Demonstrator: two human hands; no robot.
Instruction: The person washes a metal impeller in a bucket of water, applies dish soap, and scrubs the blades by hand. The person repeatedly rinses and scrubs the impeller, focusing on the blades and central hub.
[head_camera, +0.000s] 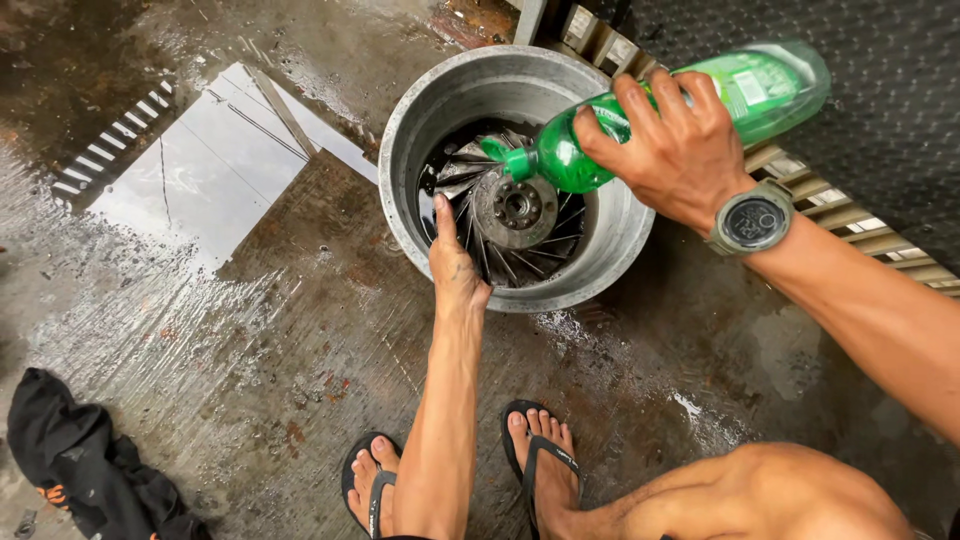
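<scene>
A grey metal wheel rim (412, 105) lies flat on the wet concrete floor, its dark spokes and round hub (513, 207) facing up. My left hand (455, 262) grips the rim's near inner edge, thumb up along the spokes. My right hand (672, 140), with a round grey watch (754, 219) on the wrist, holds a green plastic bottle (745, 88) tilted down, its green nozzle (509, 158) pointing at the hub from just above.
My feet in black flip-flops (540, 450) stand close to the rim. A black cloth (80, 462) lies at bottom left. A puddle (210, 170) and a drain grate (115, 140) are at left; a slatted frame (850, 215) and black mesh mat (880, 110) at right.
</scene>
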